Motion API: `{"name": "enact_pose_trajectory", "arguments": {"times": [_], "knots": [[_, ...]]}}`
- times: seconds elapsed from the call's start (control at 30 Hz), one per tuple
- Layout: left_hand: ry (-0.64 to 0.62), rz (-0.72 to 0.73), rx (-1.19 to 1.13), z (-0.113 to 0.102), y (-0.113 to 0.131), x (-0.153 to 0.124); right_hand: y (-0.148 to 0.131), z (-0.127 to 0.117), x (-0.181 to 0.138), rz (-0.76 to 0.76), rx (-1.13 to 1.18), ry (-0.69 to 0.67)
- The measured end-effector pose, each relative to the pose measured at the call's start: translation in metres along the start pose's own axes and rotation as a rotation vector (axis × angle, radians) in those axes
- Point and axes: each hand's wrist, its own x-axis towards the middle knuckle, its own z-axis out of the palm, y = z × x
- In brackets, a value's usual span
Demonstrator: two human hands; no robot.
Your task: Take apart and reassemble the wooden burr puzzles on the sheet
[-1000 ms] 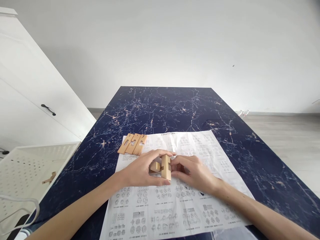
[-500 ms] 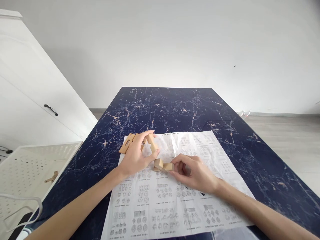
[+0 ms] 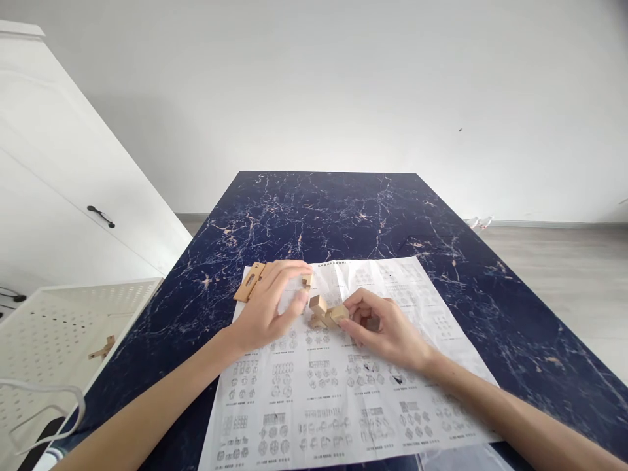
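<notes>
My left hand (image 3: 269,302) curves around a small notched wooden block (image 3: 307,281), pinched between its fingertips and thumb; part of the block is hidden. Just to the right, the fingers of my right hand (image 3: 380,324) are closed on the end of joined notched wooden pieces (image 3: 326,314) that form a cross-like shape. The two hands are close together but apart, over a printed paper sheet (image 3: 289,409) covered with small diagrams. Behind my left hand lies a flat wooden piece (image 3: 249,281) marked "2", with a slot in it.
A dark blue marble-patterned table (image 3: 314,209) carries the sheet. At left stands a white perforated basket (image 3: 53,327) with a wooden cross-shaped piece (image 3: 102,348) in it. A white cable (image 3: 44,386) loops at lower left. Beside it is a white cabinet (image 3: 63,157).
The block in my left hand has turned from upright to nearly end-on. My right hand has raised and tilted the joined pieces slightly, moving them a little to the right.
</notes>
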Motion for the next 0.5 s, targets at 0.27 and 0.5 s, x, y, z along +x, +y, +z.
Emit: {"name": "enact_pose_trajectory", "arguments": {"times": [0.27, 0.5], "knots": [[-0.313, -0.007, -0.031, 0.006, 0.001, -0.009, -0.002, -0.004, 0.003, 0.098, 0.273, -0.145], [-0.208, 0.145, 0.016, 0.011, 0.003, -0.010, 0.000, -0.002, 0.001, 0.116, 0.271, -0.250]]}}
